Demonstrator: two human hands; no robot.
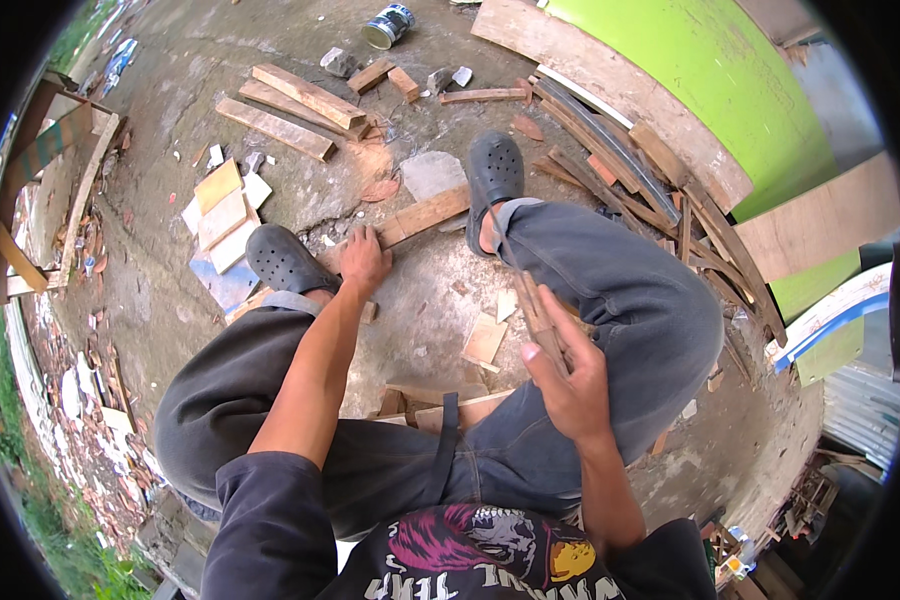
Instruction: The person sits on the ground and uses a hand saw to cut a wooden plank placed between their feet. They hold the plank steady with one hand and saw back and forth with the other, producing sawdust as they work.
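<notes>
Between my two feet, a wooden plank (pixel 425 216) lies slanting across the ground. My left hand (pixel 365 258) presses on its left part, with the fingers curled over the wood. In front of my right knee, my right hand (pixel 573 378) is closed round the wooden handle of a long thin-bladed tool (pixel 533 305). Its narrow dark blade points up toward my right shoe (pixel 495 170) and is seen nearly edge-on, so I cannot tell its exact kind. Small wood offcuts (pixel 485 340) lie on the ground between my legs.
Several wooden battens (pixel 300 105) lie ahead, near stones and a paint can (pixel 388 27). Thin wood pieces (pixel 225 210) sit by my left shoe (pixel 280 258). Stacked strips (pixel 610 170) and a green panel (pixel 710 75) stand at right. Debris (pixel 80 390) covers the far left.
</notes>
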